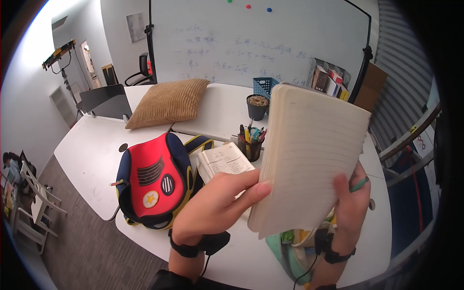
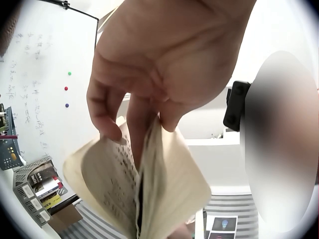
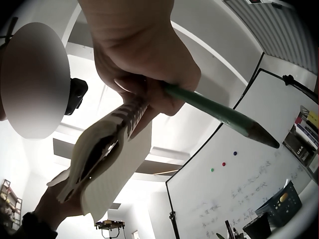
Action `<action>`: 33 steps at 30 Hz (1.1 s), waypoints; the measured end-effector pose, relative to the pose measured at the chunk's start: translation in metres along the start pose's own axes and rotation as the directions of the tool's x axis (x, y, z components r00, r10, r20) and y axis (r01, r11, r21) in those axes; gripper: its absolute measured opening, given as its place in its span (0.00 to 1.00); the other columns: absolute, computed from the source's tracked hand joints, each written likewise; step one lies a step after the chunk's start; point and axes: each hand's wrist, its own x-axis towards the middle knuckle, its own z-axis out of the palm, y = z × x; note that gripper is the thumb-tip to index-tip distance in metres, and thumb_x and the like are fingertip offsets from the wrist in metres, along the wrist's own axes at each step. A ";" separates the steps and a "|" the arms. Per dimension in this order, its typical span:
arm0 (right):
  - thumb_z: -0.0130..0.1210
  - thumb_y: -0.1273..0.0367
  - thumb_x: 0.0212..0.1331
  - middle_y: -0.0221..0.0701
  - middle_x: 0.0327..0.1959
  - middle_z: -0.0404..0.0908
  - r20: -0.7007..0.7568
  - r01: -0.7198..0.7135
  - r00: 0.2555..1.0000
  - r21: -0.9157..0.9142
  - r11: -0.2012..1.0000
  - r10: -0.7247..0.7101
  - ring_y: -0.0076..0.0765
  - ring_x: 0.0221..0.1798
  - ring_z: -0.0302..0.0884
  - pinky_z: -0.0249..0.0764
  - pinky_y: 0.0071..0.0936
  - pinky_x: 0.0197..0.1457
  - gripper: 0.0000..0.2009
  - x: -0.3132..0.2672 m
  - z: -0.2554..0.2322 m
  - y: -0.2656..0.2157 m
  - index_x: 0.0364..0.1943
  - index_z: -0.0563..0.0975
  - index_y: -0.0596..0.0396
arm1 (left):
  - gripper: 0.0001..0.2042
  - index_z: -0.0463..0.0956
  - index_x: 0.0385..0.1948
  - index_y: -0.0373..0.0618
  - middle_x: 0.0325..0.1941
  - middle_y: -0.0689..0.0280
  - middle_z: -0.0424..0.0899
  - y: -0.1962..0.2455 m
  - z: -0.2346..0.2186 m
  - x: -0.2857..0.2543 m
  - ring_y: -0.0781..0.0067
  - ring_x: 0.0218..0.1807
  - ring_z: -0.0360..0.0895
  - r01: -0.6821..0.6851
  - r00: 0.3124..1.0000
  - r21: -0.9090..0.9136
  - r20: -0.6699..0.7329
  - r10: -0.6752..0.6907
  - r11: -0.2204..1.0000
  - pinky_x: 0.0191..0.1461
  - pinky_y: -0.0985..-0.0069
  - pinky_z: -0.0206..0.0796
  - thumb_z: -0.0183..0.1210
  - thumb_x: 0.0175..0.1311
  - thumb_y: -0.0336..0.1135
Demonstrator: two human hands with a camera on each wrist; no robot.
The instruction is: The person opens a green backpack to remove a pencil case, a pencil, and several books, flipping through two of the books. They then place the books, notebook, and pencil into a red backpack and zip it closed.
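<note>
A notebook (image 1: 314,150) with lined cream pages is held up off the table, upright and slightly tilted. My left hand (image 1: 215,208) pinches its pages at the left side between thumb and fingers. In the left wrist view, the notebook (image 2: 184,184) is parted, with handwriting on one page. My right hand (image 1: 353,208) grips the right edge, thumb over the page. That same hand also holds a green pencil (image 3: 219,112), its dark tip pointing away from the notebook. Behind the left hand, a small book (image 1: 224,162) with printed text lies on the table.
A red and navy backpack (image 1: 154,169) lies left of the book. Beyond stand a pen cup (image 1: 252,151), a potted plant (image 1: 257,110) and a blue basket (image 1: 265,87). A tan corduroy pillow (image 1: 169,104) is at the back. Below the notebook sits a mint-green pouch (image 1: 278,251).
</note>
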 end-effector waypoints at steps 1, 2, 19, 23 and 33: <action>0.63 0.60 0.66 0.39 0.53 0.81 0.011 0.002 1.000 -0.029 1.000 -0.002 0.30 0.53 0.78 0.71 0.26 0.60 0.30 0.000 0.000 0.000 0.62 0.68 0.71 | 0.14 0.77 0.51 0.36 0.36 0.52 0.84 0.000 -0.005 -0.002 0.58 0.33 0.81 0.047 0.997 -0.027 0.054 -0.046 0.999 0.44 0.72 0.73 0.53 0.75 0.38; 0.61 0.59 0.68 0.40 0.52 0.81 0.022 0.005 1.000 -0.057 0.998 -0.004 0.30 0.52 0.79 0.73 0.25 0.59 0.30 0.000 0.000 0.001 0.62 0.67 0.72 | 0.15 0.77 0.51 0.36 0.36 0.53 0.85 -0.003 -0.007 -0.004 0.62 0.34 0.82 0.016 0.999 -0.060 0.048 -0.013 0.998 0.45 0.73 0.73 0.53 0.75 0.38; 0.47 0.54 0.76 0.17 0.23 0.72 0.035 -0.354 0.931 -0.166 0.920 0.364 0.11 0.22 0.59 0.52 0.16 0.23 0.22 -0.008 0.012 0.012 0.52 0.80 0.61 | 0.18 0.78 0.52 0.29 0.43 0.63 0.86 0.012 0.011 0.002 0.81 0.42 0.81 0.093 0.989 -0.528 -0.052 -0.141 0.844 0.49 0.81 0.73 0.61 0.70 0.37; 0.47 0.53 0.76 0.17 0.23 0.70 0.018 -0.337 0.935 -0.276 0.900 0.355 0.12 0.24 0.59 0.55 0.17 0.26 0.22 -0.010 0.022 -0.012 0.47 0.80 0.61 | 0.21 0.76 0.56 0.32 0.45 0.66 0.85 -0.009 0.011 0.008 0.84 0.43 0.78 -0.026 0.992 -0.559 -0.118 -0.048 0.829 0.49 0.82 0.71 0.53 0.77 0.44; 0.46 0.52 0.75 0.15 0.21 0.69 0.174 -0.281 0.931 -0.223 0.933 0.322 0.09 0.20 0.58 0.53 0.13 0.23 0.23 -0.007 0.017 -0.004 0.51 0.77 0.61 | 0.23 0.76 0.53 0.30 0.45 0.65 0.85 -0.002 0.005 -0.002 0.83 0.44 0.78 0.152 0.986 -0.478 0.128 -0.103 0.865 0.50 0.81 0.72 0.54 0.76 0.48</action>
